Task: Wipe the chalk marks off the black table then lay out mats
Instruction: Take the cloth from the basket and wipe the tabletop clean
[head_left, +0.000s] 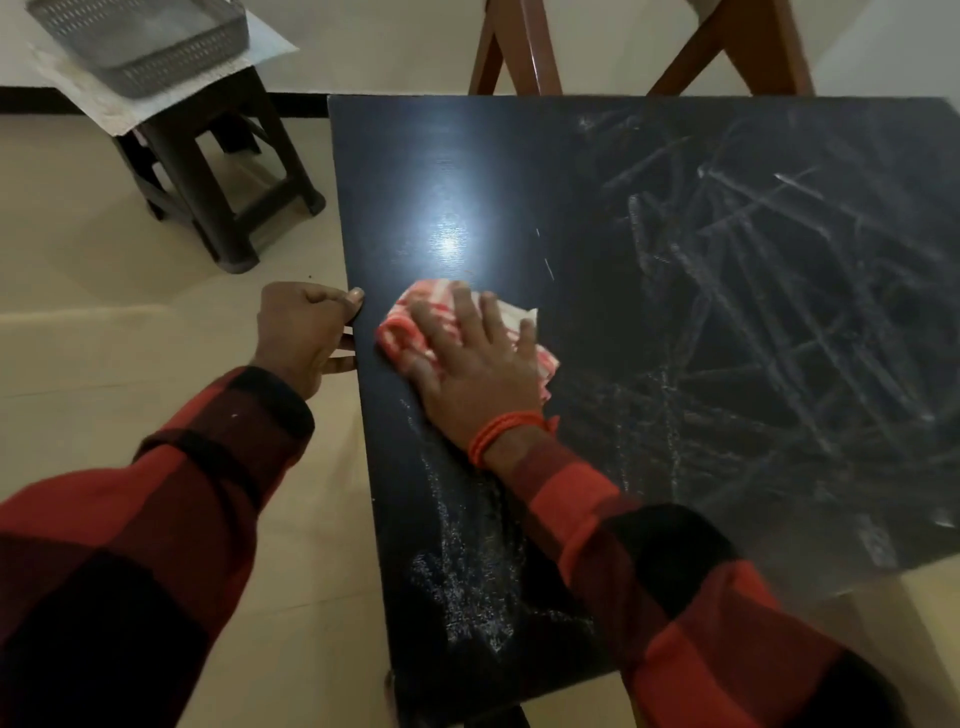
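Black table (467, 171) fills the right of the scene, its right half crossed with smeared chalk marks (769, 291) and a powdery patch near the front left. Right hand (467, 358) presses flat, fingers spread, on a red-and-white cloth (410, 317) near the table's left edge. Left hand (304, 332) grips that edge, fingers curled around it. Far left, a grey basket (140, 47) sits on whitish mats (104, 98) atop a dark stool (218, 171).
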